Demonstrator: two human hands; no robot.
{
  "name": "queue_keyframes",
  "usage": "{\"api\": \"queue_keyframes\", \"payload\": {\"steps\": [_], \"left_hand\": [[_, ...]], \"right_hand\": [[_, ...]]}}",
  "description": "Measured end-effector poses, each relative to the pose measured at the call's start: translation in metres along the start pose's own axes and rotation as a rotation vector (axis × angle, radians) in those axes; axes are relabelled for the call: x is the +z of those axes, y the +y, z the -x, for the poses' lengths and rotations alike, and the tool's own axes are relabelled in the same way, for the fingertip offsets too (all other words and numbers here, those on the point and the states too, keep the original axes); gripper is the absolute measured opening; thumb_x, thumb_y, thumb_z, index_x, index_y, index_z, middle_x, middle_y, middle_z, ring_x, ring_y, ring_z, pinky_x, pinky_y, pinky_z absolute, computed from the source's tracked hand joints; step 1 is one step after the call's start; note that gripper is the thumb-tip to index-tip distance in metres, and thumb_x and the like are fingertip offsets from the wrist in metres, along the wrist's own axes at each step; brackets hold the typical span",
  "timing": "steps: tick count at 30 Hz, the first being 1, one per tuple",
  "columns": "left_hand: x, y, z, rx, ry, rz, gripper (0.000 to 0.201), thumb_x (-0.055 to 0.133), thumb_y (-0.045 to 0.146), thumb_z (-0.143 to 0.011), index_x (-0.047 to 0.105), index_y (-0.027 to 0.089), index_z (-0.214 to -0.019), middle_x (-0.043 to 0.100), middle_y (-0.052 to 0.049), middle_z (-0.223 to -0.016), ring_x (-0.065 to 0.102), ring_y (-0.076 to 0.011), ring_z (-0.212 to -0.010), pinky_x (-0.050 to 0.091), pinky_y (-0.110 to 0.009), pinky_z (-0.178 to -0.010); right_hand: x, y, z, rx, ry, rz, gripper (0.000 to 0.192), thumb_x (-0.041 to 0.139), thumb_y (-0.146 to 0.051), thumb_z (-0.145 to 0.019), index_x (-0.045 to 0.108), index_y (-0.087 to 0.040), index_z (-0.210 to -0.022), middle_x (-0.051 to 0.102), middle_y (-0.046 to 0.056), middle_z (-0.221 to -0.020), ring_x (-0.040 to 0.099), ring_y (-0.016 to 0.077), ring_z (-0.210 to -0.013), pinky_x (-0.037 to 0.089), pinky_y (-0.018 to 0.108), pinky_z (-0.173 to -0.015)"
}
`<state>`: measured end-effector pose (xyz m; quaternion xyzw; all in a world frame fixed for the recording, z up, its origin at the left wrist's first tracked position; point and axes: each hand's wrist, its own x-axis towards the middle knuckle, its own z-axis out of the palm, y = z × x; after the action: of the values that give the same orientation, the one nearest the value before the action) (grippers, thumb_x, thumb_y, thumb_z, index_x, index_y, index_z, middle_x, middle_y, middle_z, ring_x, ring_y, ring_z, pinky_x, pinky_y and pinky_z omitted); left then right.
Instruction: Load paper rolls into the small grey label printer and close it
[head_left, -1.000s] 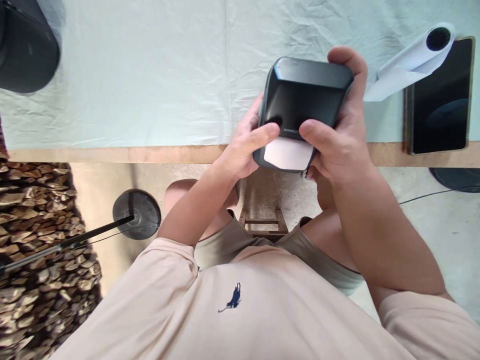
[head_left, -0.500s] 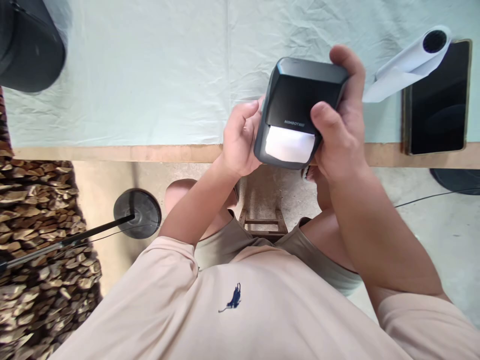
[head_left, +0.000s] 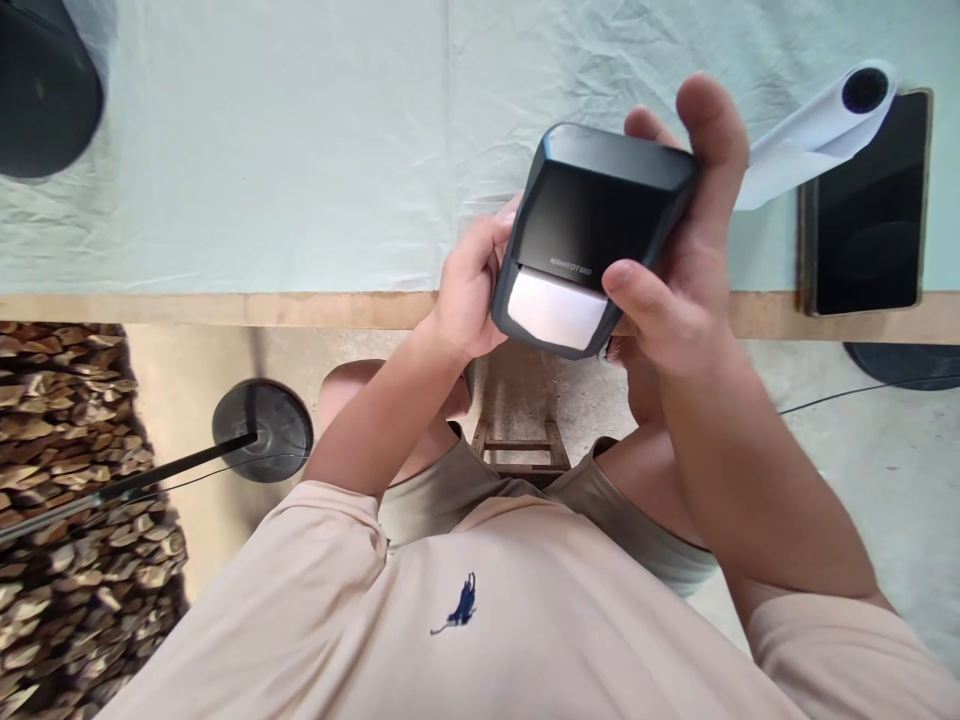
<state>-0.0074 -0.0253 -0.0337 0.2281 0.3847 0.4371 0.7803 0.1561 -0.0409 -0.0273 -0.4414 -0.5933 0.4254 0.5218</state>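
Between my hands is a black label printer (head_left: 600, 215), held tilted over the table's front edge. A white label strip (head_left: 556, 308) shows in the slot at its near end. My right hand (head_left: 690, 250) grips its right side, the thumb lying on the top face by the slot and the other fingers at the far right corner. On the opposite side my left hand (head_left: 472, 285) holds the printer's left edge, its fingertips partly hidden behind the body.
A roll of white paper (head_left: 814, 145) lies partly over a dark phone (head_left: 870, 220) at the table's right. At far left stands a black object (head_left: 45, 95). Below are a round stand base (head_left: 262, 430), stacked firewood (head_left: 75, 480) and a wooden stool (head_left: 521, 450).
The printer has shifted slightly left and nearer to me. My right thumb has slid toward the label slot, and my right fingers have lifted and spread at the far corner.
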Motion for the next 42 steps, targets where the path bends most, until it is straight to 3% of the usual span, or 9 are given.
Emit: {"api": "queue_keyframes", "payload": {"steps": [5, 9, 11, 14, 17, 21, 26, 33, 42], "left_hand": [[-0.001, 0.002, 0.0, -0.006, -0.089, 0.067, 0.037, 0.053, 0.051, -0.088, 0.047, 0.023, -0.065, 0.058, -0.002, -0.062, 0.069, -0.0249, -0.104, 0.059, -0.031, -0.074], [0.009, 0.006, 0.002, -0.06, -0.285, 0.129, 0.03, 0.055, 0.05, -0.091, 0.06, 0.021, -0.082, 0.066, -0.001, -0.077, 0.068, -0.0143, -0.084, 0.056, -0.024, -0.07], [0.012, 0.007, 0.004, -0.05, -0.297, 0.112, 0.016, 0.061, 0.037, -0.09, 0.062, 0.022, -0.093, 0.067, 0.001, -0.083, 0.064, -0.0091, -0.075, 0.055, -0.02, -0.067], [0.013, 0.006, 0.004, -0.063, -0.293, 0.064, 0.014, 0.063, 0.032, -0.088, 0.062, 0.024, -0.1, 0.067, 0.001, -0.087, 0.065, -0.0105, -0.074, 0.057, -0.022, -0.065], [0.01, 0.005, 0.0, -0.056, -0.267, 0.01, 0.016, 0.058, 0.037, -0.09, 0.061, 0.023, -0.096, 0.067, -0.001, -0.084, 0.068, -0.0149, -0.077, 0.057, -0.025, -0.067], [0.007, 0.002, -0.004, -0.023, -0.281, -0.009, 0.016, 0.051, 0.034, -0.093, 0.059, 0.022, -0.101, 0.065, 0.001, -0.084, 0.07, -0.0133, -0.079, 0.057, -0.022, -0.066], [0.013, 0.002, 0.003, -0.059, -0.293, 0.011, 0.019, 0.063, 0.032, -0.09, 0.059, 0.023, -0.106, 0.062, 0.003, -0.083, 0.063, -0.0074, -0.072, 0.056, -0.017, -0.065], [0.021, 0.007, 0.012, -0.022, -0.239, -0.035, 0.012, 0.062, 0.028, -0.091, 0.063, 0.021, -0.101, 0.06, 0.003, -0.081, 0.06, -0.0053, -0.067, 0.049, -0.016, -0.062], [0.014, 0.013, 0.014, -0.106, -0.218, -0.022, 0.023, 0.065, 0.03, -0.087, 0.062, 0.023, -0.109, 0.064, 0.001, -0.082, 0.068, -0.0145, -0.078, 0.055, -0.024, -0.07]], "right_hand": [[-0.005, -0.003, -0.004, -0.187, 0.017, 0.087, 0.073, 0.075, -0.056, -0.072, 0.042, -0.051, -0.136, 0.037, -0.011, -0.15, 0.03, 0.0214, -0.15, 0.037, 0.045, -0.127], [-0.006, -0.007, -0.011, -0.292, 0.403, 0.225, 0.043, 0.072, -0.045, -0.08, 0.058, -0.042, -0.121, 0.05, -0.005, -0.122, 0.058, 0.0084, -0.101, 0.054, 0.025, -0.088], [-0.005, -0.008, -0.018, -0.331, 0.567, 0.185, 0.024, 0.069, -0.047, -0.085, 0.064, -0.033, -0.104, 0.049, -0.004, -0.104, 0.049, -0.0007, -0.069, 0.047, 0.02, -0.064], [-0.005, -0.011, -0.027, -0.403, 0.688, 0.103, 0.028, 0.063, -0.053, -0.087, 0.059, -0.025, -0.084, 0.05, -0.003, -0.086, 0.053, 0.0014, -0.064, 0.043, 0.02, -0.056], [-0.009, -0.016, -0.025, -0.393, 0.57, 0.279, 0.022, 0.057, -0.044, -0.094, 0.055, -0.025, -0.083, 0.054, -0.001, -0.086, 0.063, 0.0091, -0.082, 0.05, 0.025, -0.066], [-0.023, -0.023, -0.015, -0.252, 0.14, 0.609, 0.006, 0.062, -0.027, -0.085, 0.066, -0.023, -0.088, 0.065, 0.0, -0.084, 0.057, 0.0124, -0.072, 0.051, 0.035, -0.074], [-0.039, -0.035, -0.014, -0.02, -0.13, 0.895, 0.028, 0.068, -0.037, -0.075, 0.071, -0.03, -0.102, 0.069, 0.001, -0.086, 0.057, 0.0168, -0.072, 0.051, 0.039, -0.076], [-0.028, -0.056, -0.02, 0.375, -0.143, 1.175, 0.053, 0.077, -0.041, -0.067, 0.065, -0.042, -0.118, 0.069, -0.002, -0.092, 0.058, 0.0215, -0.076, 0.05, 0.046, -0.077], [-0.026, -0.048, -0.008, 0.121, -0.01, 0.821, 0.053, 0.077, -0.026, -0.063, 0.066, -0.035, -0.114, 0.071, -0.006, -0.097, 0.047, 0.006, -0.054, 0.04, 0.03, -0.051]]}}
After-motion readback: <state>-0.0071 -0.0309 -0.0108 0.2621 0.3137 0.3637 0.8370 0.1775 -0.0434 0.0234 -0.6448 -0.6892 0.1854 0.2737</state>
